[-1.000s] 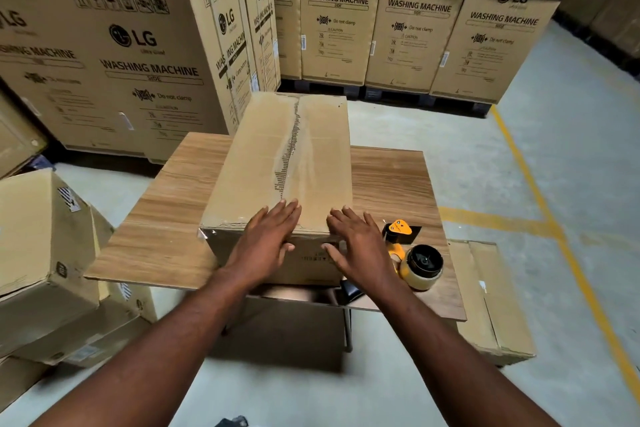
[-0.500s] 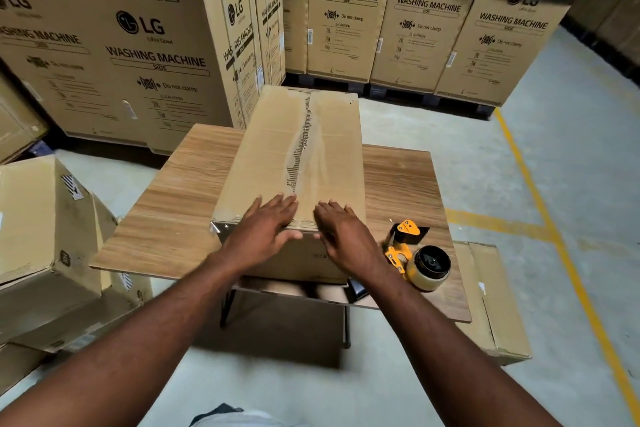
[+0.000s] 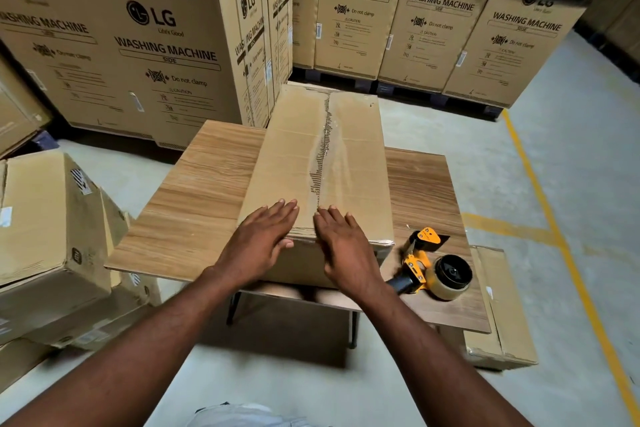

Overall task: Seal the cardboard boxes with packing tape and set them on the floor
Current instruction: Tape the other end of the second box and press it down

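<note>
A long cardboard box [image 3: 291, 156] lies lengthwise on the wooden table [image 3: 194, 204], its flaps closed and clear tape running along the ragged centre seam. My left hand [image 3: 263, 239] lies flat on the box's near top edge, left of the seam, fingers straight. Just right of the seam, my right hand [image 3: 346, 250] presses flat on the same edge. A yellow-and-black tape dispenser [image 3: 429, 263] with a roll of tape lies on the table to the right of the box, untouched.
Tall washing-machine cartons [image 3: 145, 38] stand stacked behind and to the left of the table. Several smaller boxes [image 3: 45, 218] are piled on the floor at left. One box [image 3: 502, 305] sits on the floor at right, beside a yellow floor line [image 3: 554, 211].
Both hands slid inward along the box's near edge toward the centre seam, the right one most. The view rose slightly. The box and dispenser stayed in place.
</note>
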`<move>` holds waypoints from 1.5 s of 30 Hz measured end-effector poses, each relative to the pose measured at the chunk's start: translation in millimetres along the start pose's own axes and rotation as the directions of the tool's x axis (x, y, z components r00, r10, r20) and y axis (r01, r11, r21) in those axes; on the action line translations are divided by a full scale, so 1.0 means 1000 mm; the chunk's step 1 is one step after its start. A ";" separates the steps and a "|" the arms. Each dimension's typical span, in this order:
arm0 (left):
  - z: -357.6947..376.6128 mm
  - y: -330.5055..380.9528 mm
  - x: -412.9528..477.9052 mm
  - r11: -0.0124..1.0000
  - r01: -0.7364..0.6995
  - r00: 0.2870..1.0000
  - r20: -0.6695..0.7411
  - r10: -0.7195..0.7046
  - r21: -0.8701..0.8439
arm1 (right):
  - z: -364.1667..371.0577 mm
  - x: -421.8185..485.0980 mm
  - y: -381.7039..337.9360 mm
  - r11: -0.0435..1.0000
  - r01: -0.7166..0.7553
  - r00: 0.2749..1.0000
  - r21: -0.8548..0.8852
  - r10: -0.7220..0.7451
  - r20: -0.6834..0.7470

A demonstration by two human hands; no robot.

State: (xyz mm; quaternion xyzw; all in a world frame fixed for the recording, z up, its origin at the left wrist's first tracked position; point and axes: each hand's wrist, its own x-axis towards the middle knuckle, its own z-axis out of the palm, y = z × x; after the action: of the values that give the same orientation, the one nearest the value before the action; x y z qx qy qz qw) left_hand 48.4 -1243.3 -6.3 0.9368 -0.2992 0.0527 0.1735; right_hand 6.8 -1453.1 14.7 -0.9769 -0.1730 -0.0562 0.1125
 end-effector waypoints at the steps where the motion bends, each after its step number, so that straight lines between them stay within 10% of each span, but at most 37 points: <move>1: -0.001 -0.002 -0.001 1.000 -0.016 1.000 0.018 0.016 -0.008 | 0.001 -0.002 -0.001 0.999 -0.006 1.000 -0.035 0.007 0.019; 11: -0.019 -0.035 -0.018 0.959 0.099 0.995 0.027 -0.095 -0.266 | 0.000 0.016 -0.025 0.998 -0.026 0.999 0.056 0.027 -0.017; 20: -0.020 -0.021 -0.035 0.404 0.447 0.797 0.151 -0.584 -0.798 | 0.003 0.020 -0.035 0.988 -0.085 0.996 0.127 0.084 0.011; 27: 0.013 0.016 -0.044 0.507 0.583 0.694 0.065 -0.717 -0.635 | 0.021 0.031 -0.067 0.982 -0.183 0.981 -0.038 0.185 0.056; 36: 0.065 0.027 -0.075 0.695 0.566 0.824 0.266 -0.501 -0.444 | 0.030 0.058 -0.100 0.955 -0.292 0.955 -0.055 0.295 0.043; 41: 0.049 0.007 -0.084 0.534 0.748 0.664 0.455 -0.593 -0.396 | 0.034 0.052 -0.093 0.976 -0.186 0.981 -0.116 0.191 0.032; 45: 0.017 -0.008 -0.070 0.357 0.697 0.607 0.246 -0.756 -0.622 | 0.033 0.052 -0.092 0.977 -0.196 0.980 -0.087 0.198 0.016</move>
State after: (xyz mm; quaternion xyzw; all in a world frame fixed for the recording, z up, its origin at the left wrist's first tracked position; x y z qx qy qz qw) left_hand -4.1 -1205.2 -38.8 0.8388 0.1558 -0.1006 0.5118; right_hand 25.2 -1344.5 8.5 -0.9937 -0.0741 -0.0401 0.0740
